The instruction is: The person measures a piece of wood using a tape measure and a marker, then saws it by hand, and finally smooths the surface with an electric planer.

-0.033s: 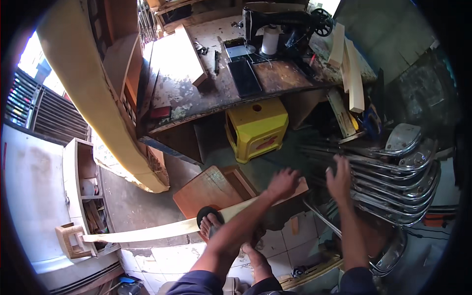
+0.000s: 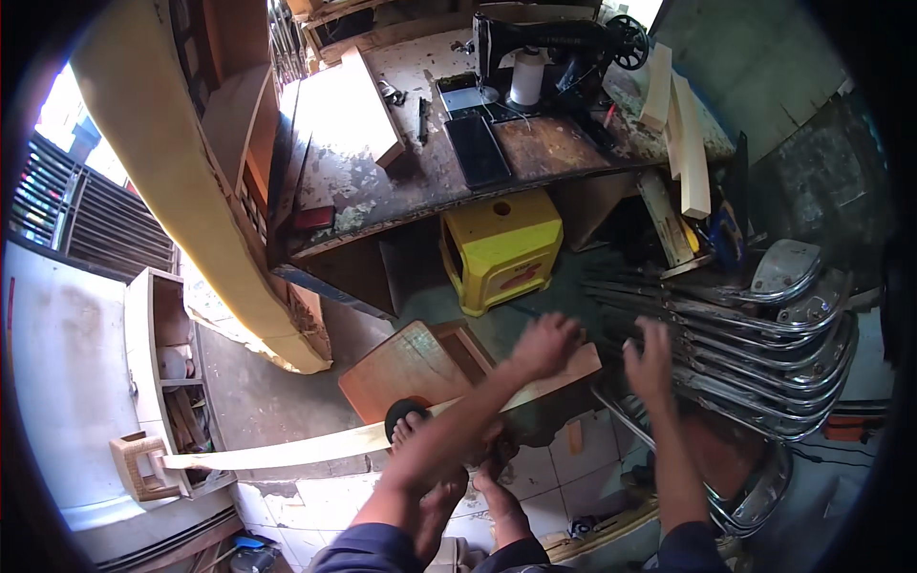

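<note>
A long pale wooden plank (image 2: 310, 450) runs from the lower left across a brown wooden box (image 2: 406, 368) to the middle right. My foot (image 2: 411, 426), in a black sandal, rests on the plank over the box. My left hand (image 2: 546, 346) hovers just above the plank's right end, its fingers loosely bent and slightly blurred; nothing shows in them. My right hand (image 2: 651, 361) is raised beyond that end, fingers apart with nothing held, in front of a stack of chrome chair frames (image 2: 764, 349).
Ahead, a worn workbench (image 2: 358, 205) carries a black sewing machine (image 2: 564, 43), a phone (image 2: 477, 151) and wooden boards. Beneath it stands a yellow stool (image 2: 503, 239). A tall foam-edged panel (image 2: 181, 162) leans at left. The plank's far left end meets a small wooden frame (image 2: 129, 468).
My right hand has dropped slightly and come left, nearer the plank. My left hand has shifted a little up and left. The plank stays in place under my foot.
</note>
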### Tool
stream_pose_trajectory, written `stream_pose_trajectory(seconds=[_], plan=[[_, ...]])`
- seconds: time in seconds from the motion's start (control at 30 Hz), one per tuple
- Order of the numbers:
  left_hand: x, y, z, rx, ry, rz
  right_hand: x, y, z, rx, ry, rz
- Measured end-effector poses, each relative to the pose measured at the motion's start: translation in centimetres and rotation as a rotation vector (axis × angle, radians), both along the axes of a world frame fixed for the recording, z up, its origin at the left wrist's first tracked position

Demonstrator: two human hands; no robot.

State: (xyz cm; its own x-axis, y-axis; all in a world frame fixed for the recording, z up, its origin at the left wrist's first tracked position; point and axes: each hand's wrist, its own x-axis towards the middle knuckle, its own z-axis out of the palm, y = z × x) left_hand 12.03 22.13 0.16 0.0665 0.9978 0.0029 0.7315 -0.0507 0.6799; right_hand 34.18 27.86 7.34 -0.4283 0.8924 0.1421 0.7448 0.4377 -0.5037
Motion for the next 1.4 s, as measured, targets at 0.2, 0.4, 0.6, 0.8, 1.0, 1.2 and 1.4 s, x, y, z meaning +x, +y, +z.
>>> stream_pose_trajectory(seconds=[0.2,0.4,0.6,0.8,1.0,1.2,1.4], plan=[[-23.2,-0.9,12.2,0.370,0.218,0.606,-3.3,-13.5,-3.7,-0.426,0.091,-0.092],[-41.1,-0.5,12.6,-0.106,0.601,1.450,-12.1,-16.7,-1.4,-0.587,0.272,0.143],[-43.0,-0.9,10.7,-0.402,0.498,1.254,-18.3,-9.9,1.1,-0.508,0.193,0.327],[-43.8,-2.6,9.8,-0.214,0.597,1.257,-30.2,1.0,3.9,-0.031,0.411,0.443],[-40.4,-2.2,8.6,0.060,0.577,1.161,-45.6,19.5,3.8,0.218,0.103,0.264],[-33.3,-10.1,9.3,0.424,0.435,0.941,-54.1,20.5,2.3,1.003,0.132,0.376],[-19.6,-26.5,4.0,0.221,0.089,1.267,-50.7,25.3,4.1,0.345,-0.274,0.270]])
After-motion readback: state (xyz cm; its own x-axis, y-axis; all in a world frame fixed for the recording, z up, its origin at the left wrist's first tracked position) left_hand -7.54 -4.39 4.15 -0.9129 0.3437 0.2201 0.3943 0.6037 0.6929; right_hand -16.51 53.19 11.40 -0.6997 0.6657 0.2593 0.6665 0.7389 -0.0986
